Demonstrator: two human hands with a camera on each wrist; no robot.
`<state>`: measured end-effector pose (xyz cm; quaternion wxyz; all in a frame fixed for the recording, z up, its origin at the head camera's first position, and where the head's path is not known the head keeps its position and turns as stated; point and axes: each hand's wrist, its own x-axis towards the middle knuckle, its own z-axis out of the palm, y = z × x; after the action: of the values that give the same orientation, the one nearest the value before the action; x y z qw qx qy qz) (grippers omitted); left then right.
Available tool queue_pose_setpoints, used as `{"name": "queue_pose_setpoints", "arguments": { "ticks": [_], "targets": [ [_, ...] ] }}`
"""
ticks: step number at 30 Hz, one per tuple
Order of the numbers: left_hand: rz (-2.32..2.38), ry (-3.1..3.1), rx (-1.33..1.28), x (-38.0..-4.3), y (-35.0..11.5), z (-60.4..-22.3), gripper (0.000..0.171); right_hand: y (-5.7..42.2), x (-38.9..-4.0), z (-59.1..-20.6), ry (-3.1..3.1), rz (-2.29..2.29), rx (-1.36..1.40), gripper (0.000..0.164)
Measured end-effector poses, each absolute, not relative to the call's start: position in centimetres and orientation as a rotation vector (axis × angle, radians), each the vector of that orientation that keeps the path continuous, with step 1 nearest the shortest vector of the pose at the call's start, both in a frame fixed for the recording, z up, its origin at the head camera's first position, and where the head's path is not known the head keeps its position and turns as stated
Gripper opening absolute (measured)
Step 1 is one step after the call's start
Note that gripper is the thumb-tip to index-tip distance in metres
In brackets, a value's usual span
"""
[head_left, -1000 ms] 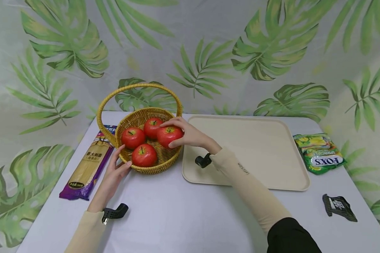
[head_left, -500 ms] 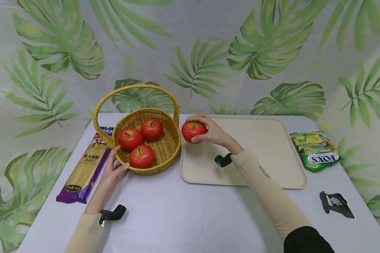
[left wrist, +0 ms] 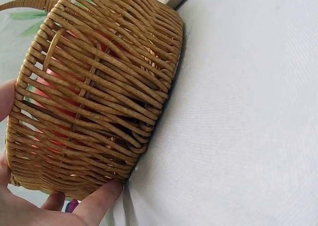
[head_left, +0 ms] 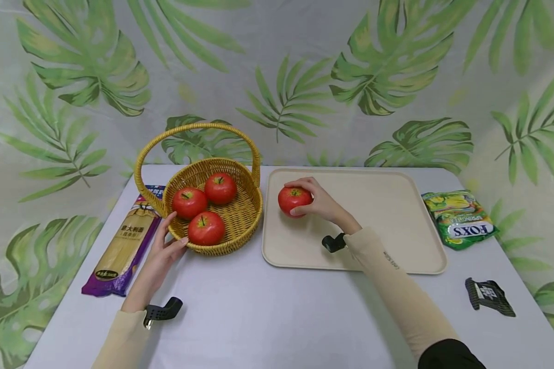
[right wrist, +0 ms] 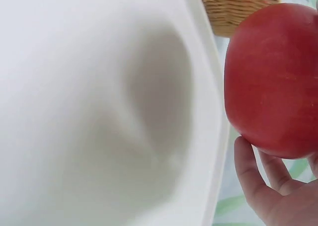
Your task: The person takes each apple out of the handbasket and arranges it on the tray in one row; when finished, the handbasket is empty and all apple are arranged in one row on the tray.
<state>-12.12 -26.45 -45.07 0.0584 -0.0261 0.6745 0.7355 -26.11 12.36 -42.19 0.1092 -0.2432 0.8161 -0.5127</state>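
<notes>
- The right hand point(head_left: 322, 202) held a red apple point(head_left: 289, 199), its fingers parted only as wide as the fruit, thumb against the near side.
- Under those fingers lay the beige tray point(head_left: 364, 241); whether the apple touched it could not be told.
- The apple looked firm, smooth and perhaps a little slippery; gripping its widest part, thumb opposite fingers, seemed surest.
- The left hand point(head_left: 161, 259) gripped the basket point(head_left: 240, 218), fingers spread over rim and wall; three more apples point(head_left: 206, 228) lay just beyond them.
- Left of the left fingers, a purple pack point(head_left: 126, 238) read "意大利面".
- Well right of the right fingers, a green bag point(head_left: 459, 218) read "FOX'S"; a black packet point(head_left: 489, 297) bore print too small to read.
</notes>
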Motion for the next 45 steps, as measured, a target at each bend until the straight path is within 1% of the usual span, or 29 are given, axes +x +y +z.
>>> {"name": "queue_pose_setpoints", "arguments": {
  "ticks": [5, 12, 19, 29, 38, 45],
  "targets": [
    [2.227, 2.033, -0.087, -12.1, -26.4, -45.0, 0.072, 11.8, -25.8, -43.0, 2.417, -1.461, -0.723, 0.061],
    [2.243, 2.022, -0.091, -12.2, -26.2, -44.9, 0.072, 11.3, -25.5, -44.1, 2.430, -1.432, -0.813, 0.066],
    [2.250, 2.012, -0.099, -12.2, -26.1, -44.9, 0.071, 11.6, -25.5, -44.5, 2.455, -1.335, -0.841, 0.065],
    [2.250, 2.018, -0.097, -12.2, -26.1, -44.9, 0.071, 11.8, -25.7, -43.7, 2.440, -1.269, -0.800, 0.063],
    [2.254, 2.007, -0.113, -12.1, -26.2, -45.0, 0.070, 10.8, -25.6, -41.8, 2.466, -1.463, -0.863, 0.055],
    [2.263, 2.007, -0.100, -12.1, -26.2, -45.1, 0.070, 8.8, -25.2, -40.4, 2.343, -1.630, -0.923, 0.050]
  ]
}}
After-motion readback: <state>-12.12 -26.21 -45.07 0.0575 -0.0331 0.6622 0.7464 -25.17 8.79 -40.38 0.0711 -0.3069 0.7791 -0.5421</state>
